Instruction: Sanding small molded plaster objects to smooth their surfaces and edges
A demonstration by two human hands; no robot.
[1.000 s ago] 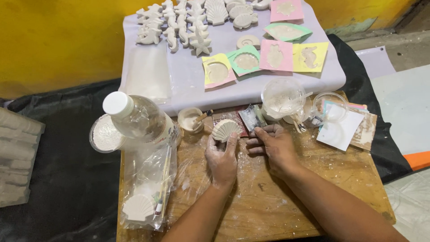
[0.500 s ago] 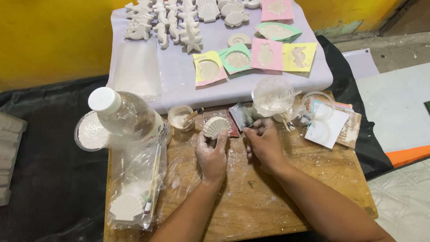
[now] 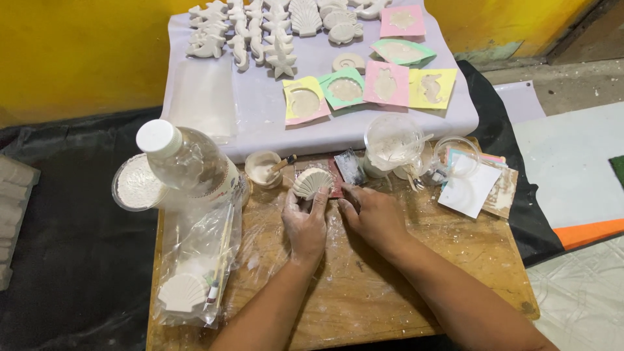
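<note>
Left hand (image 3: 305,224) fingers closed around white scallop-shaped plaster cast (image 3: 312,182); right hand (image 3: 374,218) just right, fingers curled, grip unclear, on wooden board (image 3: 416,279).

We note a clear plastic bottle with a white cap (image 3: 185,159) lying beside a round tub of white powder (image 3: 135,185); a small cup of white paste (image 3: 262,168) stands near; a second white scallop cast (image 3: 182,292) rests in a clear bag; pale sea-creature casts (image 3: 247,32) and coloured foam moulds (image 3: 370,88) lie on lilac cloth (image 3: 260,110).
</note>
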